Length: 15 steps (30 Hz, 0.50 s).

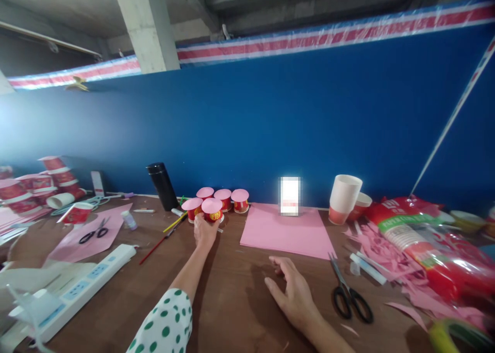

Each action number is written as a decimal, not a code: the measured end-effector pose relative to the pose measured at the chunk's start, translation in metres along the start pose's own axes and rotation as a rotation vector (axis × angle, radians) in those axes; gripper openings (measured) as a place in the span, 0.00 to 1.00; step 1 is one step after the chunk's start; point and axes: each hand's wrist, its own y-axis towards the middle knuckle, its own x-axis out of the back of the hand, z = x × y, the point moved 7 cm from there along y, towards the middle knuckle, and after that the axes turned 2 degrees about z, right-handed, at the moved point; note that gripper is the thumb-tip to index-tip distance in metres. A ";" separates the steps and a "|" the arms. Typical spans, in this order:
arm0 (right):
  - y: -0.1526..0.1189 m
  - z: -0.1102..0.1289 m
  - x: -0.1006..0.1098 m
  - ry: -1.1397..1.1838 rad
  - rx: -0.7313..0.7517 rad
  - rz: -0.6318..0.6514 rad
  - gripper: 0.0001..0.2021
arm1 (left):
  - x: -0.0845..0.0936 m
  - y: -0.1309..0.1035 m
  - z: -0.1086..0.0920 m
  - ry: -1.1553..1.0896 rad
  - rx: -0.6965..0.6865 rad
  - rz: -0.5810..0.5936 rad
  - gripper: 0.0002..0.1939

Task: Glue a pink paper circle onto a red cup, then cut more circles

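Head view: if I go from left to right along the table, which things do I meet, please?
Scissors on pink paper, small glue bottle, black flask, left hand on a pink-topped cup, right hand, white-and-red paper cup, red plastic bag.

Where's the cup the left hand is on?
Head view, just left of centre: the cup is at the left hand, among the other pink-topped cups, left of the large pink paper.
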 end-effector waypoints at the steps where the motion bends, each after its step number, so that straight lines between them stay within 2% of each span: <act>1: 0.000 0.000 0.000 0.000 0.000 -0.004 0.18 | 0.000 -0.001 0.000 -0.003 -0.001 0.000 0.31; 9: 0.000 -0.001 0.000 -0.007 0.007 -0.006 0.18 | -0.001 -0.005 -0.003 0.006 -0.002 0.054 0.31; 15: 0.000 -0.001 0.000 -0.005 0.006 -0.008 0.18 | 0.001 -0.004 -0.003 0.038 -0.002 0.013 0.36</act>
